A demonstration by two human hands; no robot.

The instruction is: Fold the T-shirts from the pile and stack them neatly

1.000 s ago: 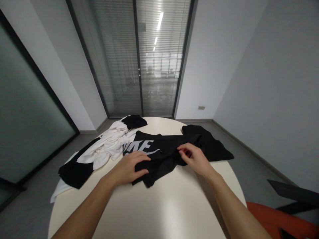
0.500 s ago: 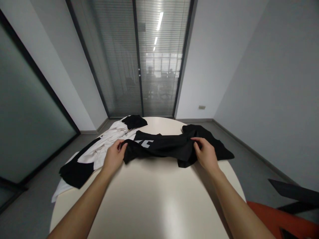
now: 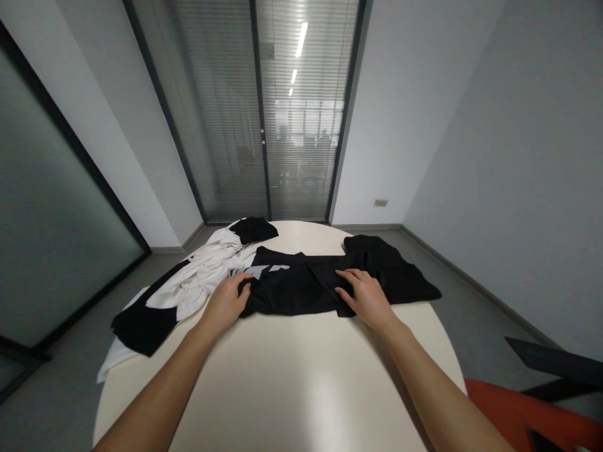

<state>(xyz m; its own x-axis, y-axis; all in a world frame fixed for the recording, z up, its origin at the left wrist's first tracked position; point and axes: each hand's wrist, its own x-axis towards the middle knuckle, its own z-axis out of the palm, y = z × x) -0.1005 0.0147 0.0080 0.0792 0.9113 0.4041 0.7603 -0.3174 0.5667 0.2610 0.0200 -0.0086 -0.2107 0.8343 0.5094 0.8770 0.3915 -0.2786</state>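
A black shirt [image 3: 292, 292] with pale printed lettering lies folded across the table in front of me, its lettering partly covered by a fold. On its left end rests my left hand [image 3: 228, 301], thumb and fingers apart and touching the cloth. My right hand [image 3: 367, 298] lies over the right part of the shirt with its fingers spread. Neither hand grips the fabric. Beyond my right hand, another black cloth piece [image 3: 407, 276] reaches the table's right edge; whether it belongs to the same shirt I cannot tell.
Crumpled white and black clothes [image 3: 202, 276] cover the left side of the round cream table [image 3: 282, 389], partly hanging over its edge. An orange chair [image 3: 513, 411] with a dark armrest stands at the lower right. Behind are a glass partition with blinds [image 3: 301, 157] and grey walls.
The raised near edge of the black shirt has come down flat over part of the lettering. Both hands have let go of it, and my right hand has moved inward to the left.
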